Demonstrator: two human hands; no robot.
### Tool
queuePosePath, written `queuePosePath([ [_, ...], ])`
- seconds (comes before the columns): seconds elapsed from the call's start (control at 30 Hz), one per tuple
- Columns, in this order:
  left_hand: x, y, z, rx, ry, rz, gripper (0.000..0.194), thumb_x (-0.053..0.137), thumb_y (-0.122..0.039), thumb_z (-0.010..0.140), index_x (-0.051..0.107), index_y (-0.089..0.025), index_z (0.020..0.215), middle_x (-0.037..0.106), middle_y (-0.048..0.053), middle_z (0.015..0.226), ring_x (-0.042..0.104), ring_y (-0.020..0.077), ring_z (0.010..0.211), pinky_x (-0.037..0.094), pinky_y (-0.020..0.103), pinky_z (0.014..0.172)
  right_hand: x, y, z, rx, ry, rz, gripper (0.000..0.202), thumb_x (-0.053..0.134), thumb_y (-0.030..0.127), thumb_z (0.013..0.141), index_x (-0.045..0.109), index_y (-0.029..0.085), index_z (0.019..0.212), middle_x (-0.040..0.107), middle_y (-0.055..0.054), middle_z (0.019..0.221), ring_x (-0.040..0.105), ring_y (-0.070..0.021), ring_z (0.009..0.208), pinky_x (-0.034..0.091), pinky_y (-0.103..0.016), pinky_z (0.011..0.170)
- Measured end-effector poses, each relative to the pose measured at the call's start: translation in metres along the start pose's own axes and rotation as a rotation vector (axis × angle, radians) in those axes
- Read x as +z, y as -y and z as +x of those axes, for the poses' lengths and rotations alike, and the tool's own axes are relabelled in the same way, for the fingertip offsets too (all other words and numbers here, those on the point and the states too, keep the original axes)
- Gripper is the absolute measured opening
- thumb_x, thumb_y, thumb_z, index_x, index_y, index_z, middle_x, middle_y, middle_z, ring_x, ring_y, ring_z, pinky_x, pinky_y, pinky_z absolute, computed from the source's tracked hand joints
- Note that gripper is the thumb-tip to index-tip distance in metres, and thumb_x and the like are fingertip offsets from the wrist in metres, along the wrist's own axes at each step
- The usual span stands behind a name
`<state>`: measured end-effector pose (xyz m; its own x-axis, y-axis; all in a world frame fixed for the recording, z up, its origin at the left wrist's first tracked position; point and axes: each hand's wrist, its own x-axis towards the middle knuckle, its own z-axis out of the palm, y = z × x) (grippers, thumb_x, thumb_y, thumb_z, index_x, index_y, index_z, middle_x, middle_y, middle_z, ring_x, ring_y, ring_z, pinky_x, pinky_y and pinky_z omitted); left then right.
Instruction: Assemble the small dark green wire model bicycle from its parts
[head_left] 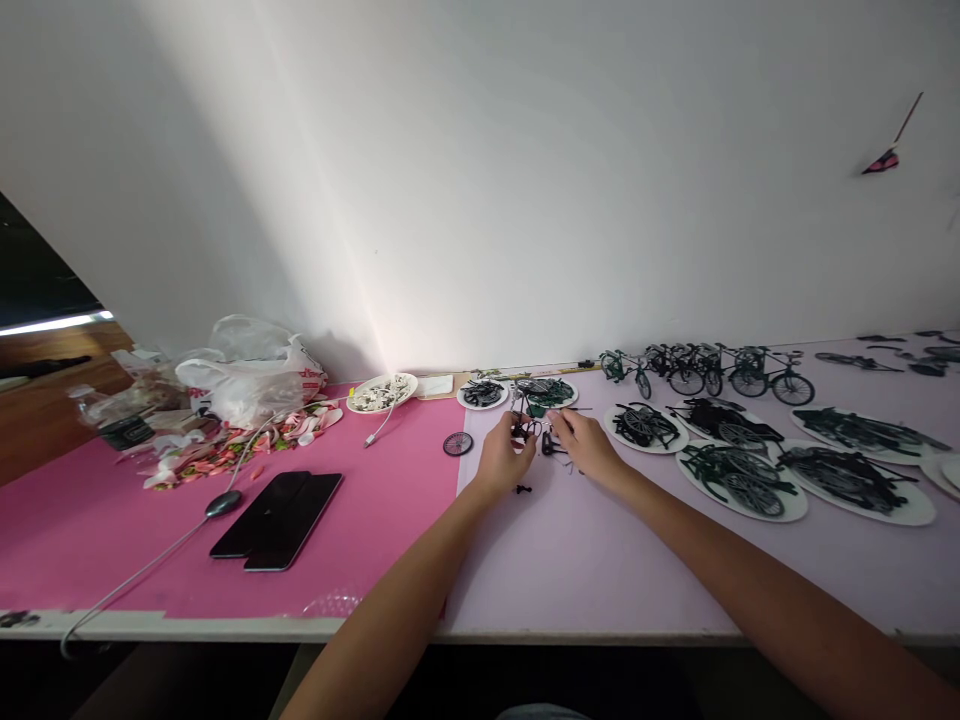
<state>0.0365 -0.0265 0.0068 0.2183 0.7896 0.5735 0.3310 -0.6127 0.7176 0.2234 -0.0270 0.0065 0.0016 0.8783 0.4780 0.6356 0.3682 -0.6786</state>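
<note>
Bike part [526, 432] pinched in left hand [504, 458] fingertips, between both hands; right hand [589, 448] fingers bunched just beside it, can't tell if gripping; small piece [523, 489] near left wrist, wheel [457, 444] further left, plates [916, 508] right, bikes [765, 374] behind

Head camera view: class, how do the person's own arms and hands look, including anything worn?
The left forearm and right forearm show no sleeves and narrow toward wrists without visible watches. The left hand and right hand are ungloved. Rings would be too small to tell.
</note>
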Motion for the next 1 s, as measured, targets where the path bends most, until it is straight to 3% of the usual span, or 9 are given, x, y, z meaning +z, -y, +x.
queuePosePath([
  [0.37, 0.0006, 0.0019, 0.0003, 0.005, 0.016, 0.024, 0.021, 0.065, -0.020, 0.090, 0.056, -0.021, 0.108, 0.071, 0.008, 0.111, 0.069, 0.0162, 0.085, 0.060, 0.028, 0.072, 0.0038, -0.0015, -0.0021, -0.010, 0.007, 0.000, 0.021, 0.051, 0.046, 0.091, 0.054, 0.025, 0.087, 0.071, -0.003, 0.081, 0.066, -0.0229, 0.074, 0.044, -0.031, 0.066],
  [0.6, -0.0002, 0.0030, 0.0008, -0.010, 0.003, 0.020, 0.021, 0.065, -0.020, 0.090, 0.056, -0.021, 0.109, 0.070, 0.008, 0.112, 0.069, 0.0163, 0.085, 0.060, 0.029, 0.073, 0.0059, -0.0023, -0.0018, -0.058, 0.019, 0.055, 0.030, 0.047, 0.054, 0.096, 0.054, 0.026, 0.089, 0.071, -0.004, 0.083, 0.065, -0.0232, 0.074, 0.046, -0.032, 0.069],
  [0.77, -0.0012, 0.0007, 0.0007, -0.013, 0.004, 0.014, 0.020, 0.065, -0.020, 0.090, 0.055, -0.022, 0.107, 0.070, 0.007, 0.110, 0.069, 0.0162, 0.084, 0.060, 0.030, 0.073, 0.0020, -0.0001, -0.0001, -0.053, 0.025, 0.045, 0.039, 0.045, 0.059, 0.098, 0.056, 0.024, 0.082, 0.068, -0.003, 0.074, 0.060, -0.0209, 0.065, 0.043, -0.030, 0.065],
  [1.0, -0.0010, -0.0003, -0.0002, -0.007, 0.017, 0.016, 0.020, 0.065, -0.020, 0.090, 0.055, -0.022, 0.107, 0.070, 0.007, 0.111, 0.069, 0.0162, 0.085, 0.060, 0.029, 0.074, -0.0006, 0.0031, -0.0009, 0.010, 0.061, 0.074, 0.048, 0.039, 0.060, 0.101, 0.058, 0.023, 0.078, 0.073, -0.006, 0.081, 0.066, -0.0228, 0.072, 0.045, -0.031, 0.067],
])
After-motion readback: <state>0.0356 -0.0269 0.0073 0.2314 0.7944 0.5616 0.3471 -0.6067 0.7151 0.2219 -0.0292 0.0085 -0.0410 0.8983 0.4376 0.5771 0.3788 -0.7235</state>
